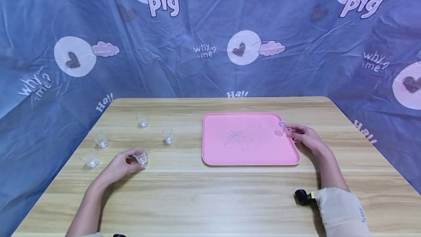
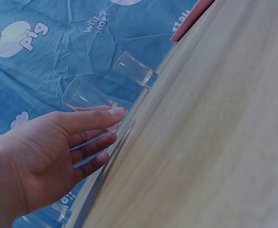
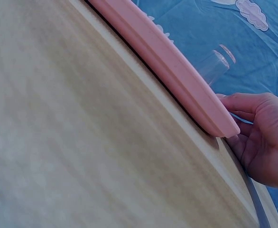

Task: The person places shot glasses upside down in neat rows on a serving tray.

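Observation:
My left hand [image 1: 124,166] pinches a small clear shot glass [image 1: 141,156] between thumb and fingers. That glass stands mouth up on the table, left of the tray; the left wrist view shows the thumb [image 2: 115,112] by its base. At the right edge of the pink tray [image 1: 243,160], another shot glass [image 1: 283,124] stands upside down, its thick base on top. My right hand [image 1: 304,136] is beside it, fingertips right at the glass's side. In the right wrist view the tray's rim partly hides this inverted glass [image 3: 217,66] and the fingertips.
Several more clear shot glasses stand mouth up on the left, including one [image 1: 168,136] between the left hand and the tray and one [image 1: 142,120] farther back. The wooden table [image 1: 210,200] ends at a blue printed cloth [image 1: 197,72] behind.

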Motion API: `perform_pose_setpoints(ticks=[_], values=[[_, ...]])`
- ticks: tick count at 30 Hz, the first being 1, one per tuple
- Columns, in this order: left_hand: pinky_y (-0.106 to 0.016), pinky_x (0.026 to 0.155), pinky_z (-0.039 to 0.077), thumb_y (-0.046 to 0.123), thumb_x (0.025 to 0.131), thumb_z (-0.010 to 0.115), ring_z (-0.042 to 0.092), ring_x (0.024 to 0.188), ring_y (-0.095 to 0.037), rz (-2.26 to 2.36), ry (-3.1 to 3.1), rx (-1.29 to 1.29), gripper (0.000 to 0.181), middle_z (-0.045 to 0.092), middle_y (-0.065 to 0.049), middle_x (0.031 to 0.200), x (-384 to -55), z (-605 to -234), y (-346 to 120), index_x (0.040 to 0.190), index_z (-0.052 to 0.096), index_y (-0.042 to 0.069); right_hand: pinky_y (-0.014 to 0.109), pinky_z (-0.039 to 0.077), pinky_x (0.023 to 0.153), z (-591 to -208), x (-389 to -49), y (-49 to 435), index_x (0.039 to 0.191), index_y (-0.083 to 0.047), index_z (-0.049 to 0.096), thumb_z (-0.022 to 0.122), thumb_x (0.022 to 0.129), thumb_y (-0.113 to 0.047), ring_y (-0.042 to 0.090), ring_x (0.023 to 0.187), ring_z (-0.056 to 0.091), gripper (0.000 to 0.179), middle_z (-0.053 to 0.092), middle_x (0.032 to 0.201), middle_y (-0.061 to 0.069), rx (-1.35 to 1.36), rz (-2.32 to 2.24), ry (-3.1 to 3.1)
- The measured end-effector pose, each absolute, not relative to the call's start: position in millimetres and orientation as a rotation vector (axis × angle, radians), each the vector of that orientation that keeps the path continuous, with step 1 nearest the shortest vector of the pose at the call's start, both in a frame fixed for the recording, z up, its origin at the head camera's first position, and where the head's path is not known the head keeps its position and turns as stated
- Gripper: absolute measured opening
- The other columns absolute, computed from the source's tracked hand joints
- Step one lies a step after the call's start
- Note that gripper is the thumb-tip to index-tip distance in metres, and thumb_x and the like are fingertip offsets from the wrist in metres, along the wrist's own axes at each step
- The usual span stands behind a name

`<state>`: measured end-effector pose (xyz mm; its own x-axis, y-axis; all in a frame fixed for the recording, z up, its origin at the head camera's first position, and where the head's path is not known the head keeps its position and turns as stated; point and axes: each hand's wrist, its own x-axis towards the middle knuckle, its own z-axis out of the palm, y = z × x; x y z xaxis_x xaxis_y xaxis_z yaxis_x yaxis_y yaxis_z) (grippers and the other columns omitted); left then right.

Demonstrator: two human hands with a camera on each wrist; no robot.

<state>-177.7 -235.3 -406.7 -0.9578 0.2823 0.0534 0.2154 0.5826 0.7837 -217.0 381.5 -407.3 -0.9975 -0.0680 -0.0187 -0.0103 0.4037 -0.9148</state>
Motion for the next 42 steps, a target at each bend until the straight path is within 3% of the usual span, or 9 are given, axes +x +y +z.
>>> perform_pose_setpoints(ticks=[30, 42], values=[[-0.029, 0.070, 0.048, 0.004, 0.078, 0.071, 0.056, 0.085, -0.023, 1.363, 2.723, 0.583, 0.038, 0.062, -0.009, 0.094, -191, -372, -194, 0.112, 0.058, -0.006, 0.020, 0.049, 0.066, -409, -219, 382, 0.128, 0.017, 0.037, 0.053, 0.093, -0.009, 0.001, 0.077, 0.056, 0.047, 0.058, 0.089, -0.007, -0.074, -1.713, 2.577], [-0.033, 0.074, 0.047, 0.001, 0.075, 0.071, 0.055, 0.085, -0.022, 1.389, 2.684, 0.674, 0.037, 0.062, -0.008, 0.091, -208, -364, -164, 0.111, 0.060, -0.006, 0.021, 0.049, 0.066, -410, -219, 383, 0.129, 0.018, 0.035, 0.052, 0.093, -0.008, 0.002, 0.076, 0.056, 0.047, 0.057, 0.093, -0.001, -0.081, -1.727, 2.556]])
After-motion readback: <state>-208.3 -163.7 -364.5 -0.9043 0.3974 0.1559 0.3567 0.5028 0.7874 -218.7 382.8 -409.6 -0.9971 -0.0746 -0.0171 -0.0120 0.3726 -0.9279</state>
